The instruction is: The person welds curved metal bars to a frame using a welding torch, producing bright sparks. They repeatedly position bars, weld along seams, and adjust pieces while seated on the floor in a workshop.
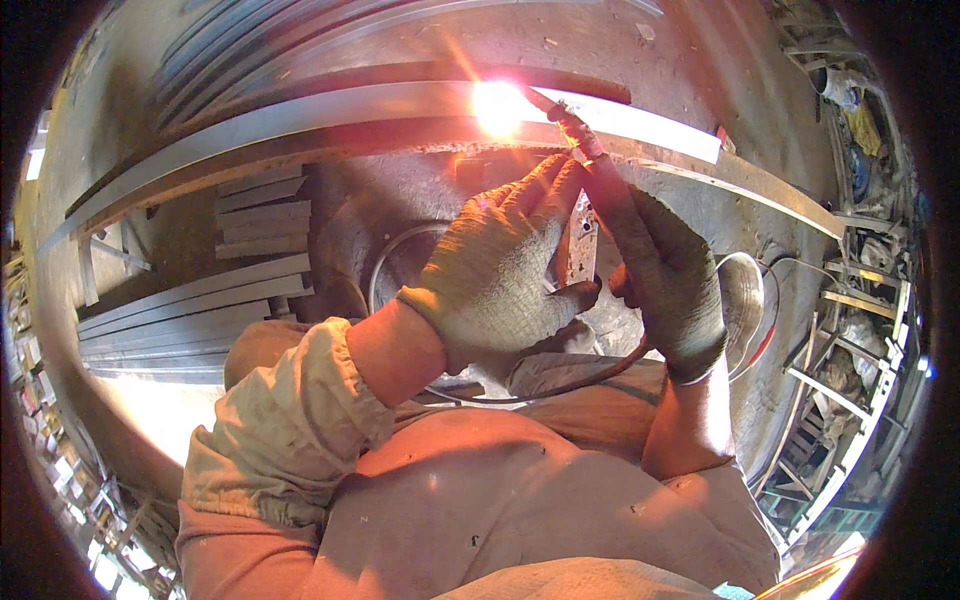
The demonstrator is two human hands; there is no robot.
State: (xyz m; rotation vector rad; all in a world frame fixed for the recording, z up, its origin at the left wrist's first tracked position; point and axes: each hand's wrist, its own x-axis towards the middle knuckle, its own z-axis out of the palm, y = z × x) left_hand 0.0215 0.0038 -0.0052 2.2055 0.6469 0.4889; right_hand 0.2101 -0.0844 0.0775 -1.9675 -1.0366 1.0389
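My right hand [680, 275], in a knitted work glove, is closed round a welding electrode holder [612, 195]. The holder slants up and to the left, and its tip ends at a blinding welding arc [500, 107] on a long pale metal bar [400, 100]. My left hand [505, 265], gloved too, reaches up beside the holder. Its fingers are stretched out and its thumb stands apart. The left fingertips lie against or very near the holder's upper part; which, I cannot tell. Glare hides the spot under the arc.
A rusty beam [440, 135] runs along the near side of the bar. Several metal lengths [200, 310] lie at the left. A cable [610, 372] leads from the holder across my lap. At the right, metal frames [840, 400] stand among clutter.
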